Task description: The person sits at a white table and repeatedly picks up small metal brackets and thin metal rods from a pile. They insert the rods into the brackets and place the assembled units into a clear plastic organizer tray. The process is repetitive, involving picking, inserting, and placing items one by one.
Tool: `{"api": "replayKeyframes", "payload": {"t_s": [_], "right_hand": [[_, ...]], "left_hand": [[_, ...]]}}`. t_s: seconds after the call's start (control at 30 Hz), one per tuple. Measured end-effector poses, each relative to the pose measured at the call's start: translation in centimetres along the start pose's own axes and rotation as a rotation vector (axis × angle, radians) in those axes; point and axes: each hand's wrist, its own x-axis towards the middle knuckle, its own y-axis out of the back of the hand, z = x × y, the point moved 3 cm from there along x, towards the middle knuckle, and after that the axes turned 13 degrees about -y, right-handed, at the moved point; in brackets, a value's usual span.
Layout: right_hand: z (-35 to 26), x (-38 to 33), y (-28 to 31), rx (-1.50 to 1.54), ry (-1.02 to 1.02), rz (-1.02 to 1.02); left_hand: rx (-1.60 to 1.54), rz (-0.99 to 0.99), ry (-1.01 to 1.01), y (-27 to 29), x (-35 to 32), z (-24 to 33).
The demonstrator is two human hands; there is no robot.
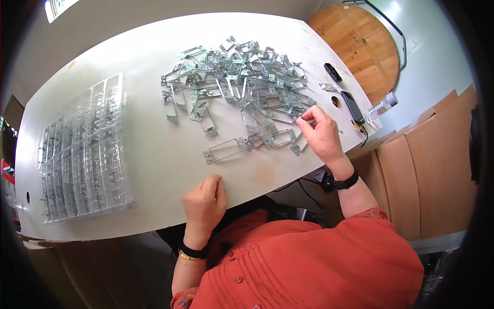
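Note:
A heap of several thin metal bracket frames (242,82) lies spread over the middle and right of the white table (149,149). My right hand (321,135) is at the heap's right edge, its fingertips pinched on one metal bracket there. My left hand (205,198) rests curled at the table's near edge, holding nothing, just below a single bracket frame (225,150) that lies apart from the heap. Both wrists wear dark bands.
A clear plastic tray (82,154) with rows of slots holding metal parts lies at the left. Two dark phone-like devices (352,105) and a clear bottle (382,105) sit at the table's right end. Cardboard boxes (427,170) and a round wooden stool (360,44) stand to the right.

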Motion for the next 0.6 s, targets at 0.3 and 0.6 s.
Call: {"api": "replayKeyframes", "payload": {"t_s": [0.3,0.6], "right_hand": [[5.1,-2.1,0.2,-0.083,-0.110,-0.169],[2.7,-5.4,-3.1,-0.013,0.005,-0.257]], "left_hand": [[0.008,-0.003,-0.010,0.1,0.5,0.3],[0.017,0.006,-0.001,0.2,0.5,0.5]]}}
